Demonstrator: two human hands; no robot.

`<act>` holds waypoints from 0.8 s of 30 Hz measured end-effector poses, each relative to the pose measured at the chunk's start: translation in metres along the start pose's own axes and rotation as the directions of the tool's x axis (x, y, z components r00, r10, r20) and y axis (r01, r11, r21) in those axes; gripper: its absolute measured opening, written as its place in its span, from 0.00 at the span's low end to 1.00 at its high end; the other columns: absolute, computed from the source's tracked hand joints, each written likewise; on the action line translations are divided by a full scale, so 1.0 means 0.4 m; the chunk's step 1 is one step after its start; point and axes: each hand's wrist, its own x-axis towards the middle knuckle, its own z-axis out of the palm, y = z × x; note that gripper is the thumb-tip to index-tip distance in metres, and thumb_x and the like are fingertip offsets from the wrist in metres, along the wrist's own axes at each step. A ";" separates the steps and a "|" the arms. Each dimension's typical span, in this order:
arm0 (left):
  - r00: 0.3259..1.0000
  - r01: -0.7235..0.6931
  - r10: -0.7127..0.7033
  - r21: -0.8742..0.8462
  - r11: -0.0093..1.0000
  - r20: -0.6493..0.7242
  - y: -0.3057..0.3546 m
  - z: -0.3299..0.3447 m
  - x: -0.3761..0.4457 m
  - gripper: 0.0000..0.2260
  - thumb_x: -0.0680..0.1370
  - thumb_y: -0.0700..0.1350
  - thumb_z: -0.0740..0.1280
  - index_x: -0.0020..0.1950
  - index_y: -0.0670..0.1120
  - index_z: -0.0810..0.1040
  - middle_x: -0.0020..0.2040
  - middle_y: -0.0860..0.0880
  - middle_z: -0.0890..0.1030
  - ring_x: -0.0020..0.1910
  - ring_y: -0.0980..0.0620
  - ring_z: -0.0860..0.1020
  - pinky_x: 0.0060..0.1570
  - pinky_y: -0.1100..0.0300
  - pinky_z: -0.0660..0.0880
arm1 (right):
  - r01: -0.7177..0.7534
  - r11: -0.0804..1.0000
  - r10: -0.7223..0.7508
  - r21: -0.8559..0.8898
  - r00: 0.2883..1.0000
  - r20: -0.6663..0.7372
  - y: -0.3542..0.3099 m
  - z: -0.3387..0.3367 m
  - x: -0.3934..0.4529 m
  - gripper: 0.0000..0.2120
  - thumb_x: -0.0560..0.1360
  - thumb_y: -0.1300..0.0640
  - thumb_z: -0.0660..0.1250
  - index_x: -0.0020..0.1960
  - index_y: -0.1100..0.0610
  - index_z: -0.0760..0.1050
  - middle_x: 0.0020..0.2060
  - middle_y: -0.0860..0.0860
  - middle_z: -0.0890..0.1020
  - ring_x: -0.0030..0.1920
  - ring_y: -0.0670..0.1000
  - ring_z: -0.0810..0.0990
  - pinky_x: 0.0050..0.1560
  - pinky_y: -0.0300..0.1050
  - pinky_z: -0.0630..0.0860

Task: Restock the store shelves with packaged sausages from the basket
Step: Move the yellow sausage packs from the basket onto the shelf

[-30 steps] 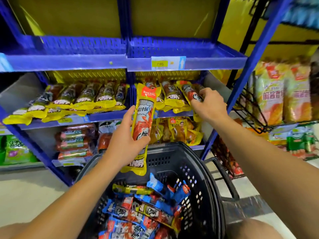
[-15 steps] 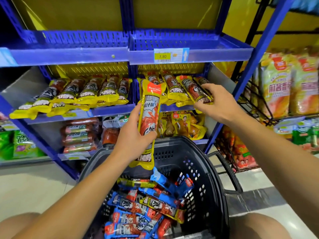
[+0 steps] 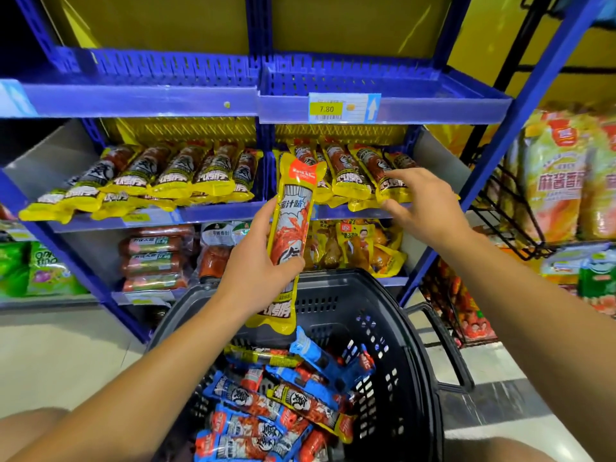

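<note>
Yellow pack [image 3: 290, 241] gripped in left hand [image 3: 256, 271]; right hand [image 3: 421, 208] spread, fingertips on row [image 3: 353, 175]. Slot alongside, label forward.

Glossy plastic sausage packs [image 3: 290, 241], matt perforated plastic basket [image 3: 405, 355]

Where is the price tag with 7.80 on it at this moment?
In the head view, the price tag sits on the front edge of the upper blue shelf, right of centre, above the yellow sausage packs.
</note>
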 end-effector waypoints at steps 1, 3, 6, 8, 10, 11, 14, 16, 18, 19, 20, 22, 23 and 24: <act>1.000 0.001 -0.001 0.008 1.000 -0.005 -0.002 -0.003 0.002 0.40 0.74 0.45 0.73 0.77 0.62 0.52 0.56 0.73 0.68 0.45 0.78 0.74 0.41 0.67 0.76 | -0.004 1.000 0.004 -0.015 1.000 -0.010 0.000 0.006 0.010 0.24 0.76 0.50 0.70 0.70 0.53 0.72 0.66 0.54 0.75 0.64 0.58 0.75 0.62 0.53 0.72; 1.000 0.011 -0.011 0.018 1.000 -0.014 -0.006 -0.010 0.004 0.40 0.74 0.45 0.73 0.77 0.63 0.52 0.56 0.71 0.69 0.47 0.73 0.77 0.44 0.63 0.77 | -0.019 0.998 0.017 -0.061 0.999 -0.037 0.001 0.020 0.026 0.23 0.77 0.49 0.69 0.70 0.53 0.72 0.66 0.55 0.76 0.63 0.59 0.75 0.59 0.54 0.73; 0.999 0.019 -0.018 0.026 0.999 -0.035 -0.011 -0.015 0.005 0.40 0.74 0.46 0.73 0.77 0.63 0.52 0.55 0.68 0.72 0.47 0.72 0.77 0.45 0.62 0.78 | -0.035 0.990 0.028 -0.134 0.998 -0.053 0.002 0.037 0.039 0.24 0.77 0.47 0.67 0.70 0.54 0.71 0.63 0.57 0.77 0.62 0.62 0.74 0.57 0.57 0.73; 0.998 0.026 -0.025 0.018 1.000 -0.051 -0.014 -0.014 0.006 0.40 0.74 0.45 0.73 0.77 0.62 0.53 0.56 0.64 0.73 0.47 0.73 0.77 0.44 0.65 0.76 | -0.035 0.989 0.028 -0.144 0.999 -0.046 0.006 0.046 0.036 0.24 0.77 0.46 0.67 0.70 0.54 0.71 0.63 0.57 0.77 0.62 0.63 0.74 0.57 0.57 0.73; 0.998 0.032 -0.031 0.006 0.999 -0.054 -0.018 -0.011 0.006 0.40 0.74 0.45 0.73 0.77 0.61 0.53 0.56 0.66 0.73 0.46 0.76 0.75 0.45 0.66 0.74 | -0.050 0.991 0.045 -0.122 0.998 -0.042 0.013 0.051 0.032 0.25 0.78 0.46 0.66 0.71 0.54 0.71 0.65 0.56 0.77 0.64 0.62 0.73 0.60 0.57 0.72; 0.998 0.032 -0.032 0.003 0.999 -0.050 -0.018 -0.010 0.004 0.40 0.74 0.46 0.73 0.77 0.60 0.53 0.56 0.67 0.72 0.46 0.78 0.74 0.46 0.66 0.73 | -0.061 0.993 0.057 -0.099 0.997 -0.042 0.014 0.050 0.028 0.24 0.78 0.46 0.65 0.71 0.55 0.70 0.65 0.56 0.76 0.65 0.61 0.72 0.62 0.57 0.71; 0.999 0.023 -0.024 -0.007 1.000 -0.038 -0.013 -0.004 -0.004 0.39 0.74 0.46 0.73 0.78 0.60 0.54 0.58 0.66 0.73 0.49 0.74 0.76 0.51 0.61 0.75 | -0.049 0.998 0.046 -0.037 0.996 -0.080 0.009 0.039 -0.012 0.24 0.79 0.48 0.63 0.71 0.58 0.71 0.67 0.56 0.75 0.67 0.59 0.71 0.68 0.54 0.67; 0.999 0.024 -0.025 -0.023 0.999 -0.024 -0.007 -0.001 -0.010 0.38 0.74 0.47 0.74 0.77 0.59 0.55 0.64 0.58 0.74 0.57 0.65 0.76 0.59 0.52 0.76 | -0.010 1.000 0.008 -0.012 0.995 -0.104 -0.006 0.026 -0.066 0.23 0.78 0.50 0.64 0.70 0.59 0.72 0.65 0.56 0.75 0.66 0.58 0.71 0.67 0.52 0.66; 0.999 0.053 -0.053 -0.078 0.996 0.007 0.003 0.009 -0.015 0.37 0.74 0.46 0.74 0.77 0.58 0.57 0.70 0.53 0.72 0.66 0.55 0.73 0.65 0.47 0.73 | -0.003 0.997 0.009 0.081 0.997 -0.075 -0.036 0.020 -0.134 0.21 0.78 0.51 0.65 0.69 0.56 0.72 0.63 0.54 0.76 0.63 0.55 0.73 0.64 0.50 0.68; 0.996 0.085 -0.081 -0.138 0.987 0.035 0.010 0.016 -0.018 0.37 0.75 0.44 0.73 0.77 0.58 0.57 0.71 0.50 0.71 0.69 0.52 0.71 0.66 0.45 0.72 | -0.023 0.986 0.031 0.165 0.998 -0.046 -0.057 0.020 -0.170 0.21 0.77 0.51 0.65 0.68 0.54 0.72 0.61 0.51 0.78 0.60 0.52 0.75 0.62 0.49 0.70; 0.992 0.119 -0.107 -0.206 0.971 0.067 0.019 0.026 -0.021 0.36 0.75 0.42 0.73 0.77 0.58 0.58 0.72 0.49 0.71 0.70 0.50 0.71 0.66 0.44 0.72 | -0.051 0.963 0.058 0.264 0.998 -0.017 -0.081 0.021 -0.205 0.20 0.76 0.51 0.65 0.67 0.52 0.72 0.59 0.48 0.79 0.56 0.48 0.77 0.60 0.47 0.73; 0.985 0.159 -0.129 -0.313 0.936 0.114 0.043 0.048 -0.023 0.34 0.75 0.38 0.72 0.76 0.57 0.60 0.71 0.47 0.72 0.68 0.48 0.74 0.63 0.44 0.75 | -0.088 0.899 0.080 0.428 0.996 0.037 -0.129 0.029 -0.270 0.21 0.74 0.50 0.65 0.66 0.50 0.72 0.53 0.43 0.79 0.48 0.44 0.77 0.53 0.44 0.76; 0.983 0.166 -0.127 -0.355 0.920 0.130 0.056 0.061 -0.024 0.33 0.76 0.37 0.71 0.76 0.56 0.61 0.70 0.46 0.73 0.65 0.48 0.76 0.60 0.45 0.77 | -0.096 0.872 0.078 0.479 0.995 0.058 -0.148 0.035 -0.302 0.22 0.73 0.49 0.65 0.66 0.49 0.72 0.51 0.42 0.78 0.46 0.42 0.77 0.50 0.42 0.76; 0.982 0.173 -0.125 -0.400 0.900 0.143 0.068 0.075 -0.023 0.33 0.77 0.36 0.69 0.76 0.55 0.60 0.68 0.46 0.75 0.61 0.49 0.79 0.55 0.47 0.79 | -0.104 0.850 0.076 0.517 0.994 0.075 -0.164 0.041 -0.329 0.23 0.73 0.49 0.65 0.67 0.49 0.71 0.51 0.40 0.77 0.45 0.42 0.77 0.48 0.41 0.75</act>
